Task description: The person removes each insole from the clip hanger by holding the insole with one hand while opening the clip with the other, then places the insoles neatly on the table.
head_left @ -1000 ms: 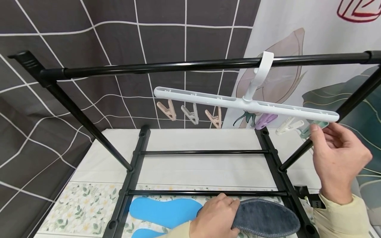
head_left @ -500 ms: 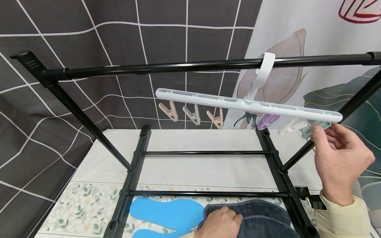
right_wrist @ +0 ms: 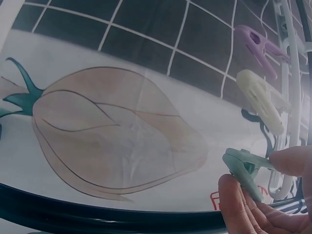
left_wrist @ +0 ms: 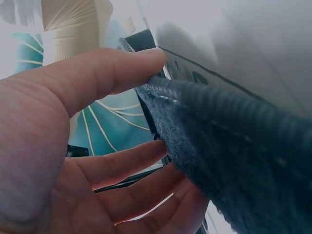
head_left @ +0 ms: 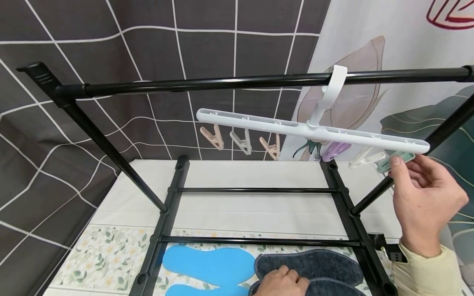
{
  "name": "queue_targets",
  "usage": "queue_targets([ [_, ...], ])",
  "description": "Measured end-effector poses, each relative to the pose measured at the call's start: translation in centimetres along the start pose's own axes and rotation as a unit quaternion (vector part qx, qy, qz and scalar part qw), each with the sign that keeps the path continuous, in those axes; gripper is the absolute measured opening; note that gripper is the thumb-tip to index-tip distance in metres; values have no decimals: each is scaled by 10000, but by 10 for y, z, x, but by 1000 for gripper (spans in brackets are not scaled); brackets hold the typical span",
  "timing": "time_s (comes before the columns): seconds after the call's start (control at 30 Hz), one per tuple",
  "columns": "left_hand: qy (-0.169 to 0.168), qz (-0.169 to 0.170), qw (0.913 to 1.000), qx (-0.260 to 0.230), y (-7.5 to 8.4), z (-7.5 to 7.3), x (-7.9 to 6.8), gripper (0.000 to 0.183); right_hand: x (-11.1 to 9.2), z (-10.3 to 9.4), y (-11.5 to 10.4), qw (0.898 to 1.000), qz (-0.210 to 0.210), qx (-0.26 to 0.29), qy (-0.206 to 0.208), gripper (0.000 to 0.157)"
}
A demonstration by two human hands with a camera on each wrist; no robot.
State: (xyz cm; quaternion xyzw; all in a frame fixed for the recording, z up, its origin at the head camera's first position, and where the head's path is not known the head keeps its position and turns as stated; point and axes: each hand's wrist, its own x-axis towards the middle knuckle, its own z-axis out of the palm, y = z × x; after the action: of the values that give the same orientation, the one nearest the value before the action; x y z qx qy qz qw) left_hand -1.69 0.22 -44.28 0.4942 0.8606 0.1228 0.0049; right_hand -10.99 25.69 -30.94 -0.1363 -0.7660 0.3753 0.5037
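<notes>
My right hand (head_left: 429,201) pinches a pale green clothespin (right_wrist: 241,170) below the right end of a white clip hanger (head_left: 266,128). In the right wrist view, thumb and fingers lie on opposite sides of that clothespin. The hanger hooks over a black top bar (head_left: 207,85). Low in the head view, my left hand (head_left: 283,284) is at a pair of dark blue-grey insoles (head_left: 312,263). The left wrist view has one fuzzy insole (left_wrist: 234,156), with a stitched edge, held between thumb and fingers. Which one it is I cannot tell.
Other clips hang from the hanger: purple (head_left: 335,150), cream (head_left: 366,157), and several at left, including a peach one (head_left: 212,136). Two blue insoles (head_left: 207,263) lie at the lower left on the flowered surface. Black rack legs (head_left: 111,152) stand at both sides.
The dark insole, first seen as one, is spread into two side by side, the nearer one shifted toward the bottom edge. The right hand stays at the green clothespin as the view drifts slightly.
</notes>
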Motion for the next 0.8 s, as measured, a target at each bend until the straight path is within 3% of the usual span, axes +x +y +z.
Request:
queue_targets([
  [0.1,115,3,9997,232,3,5,1,32,0,0,0,10000,15,60,13,33],
  [0.3,662,-86,9951,731,9,14,3,30,0,0,1,10000,0,26,1,33],
  [0.53,673,-51,9945,805,11,21,5,30,-1,1,2,10000,29,47,10,33],
  [0.8,1121,124,9816,1541,13,32,10,29,-1,1,3,10000,-24,-8,-31,34],
])
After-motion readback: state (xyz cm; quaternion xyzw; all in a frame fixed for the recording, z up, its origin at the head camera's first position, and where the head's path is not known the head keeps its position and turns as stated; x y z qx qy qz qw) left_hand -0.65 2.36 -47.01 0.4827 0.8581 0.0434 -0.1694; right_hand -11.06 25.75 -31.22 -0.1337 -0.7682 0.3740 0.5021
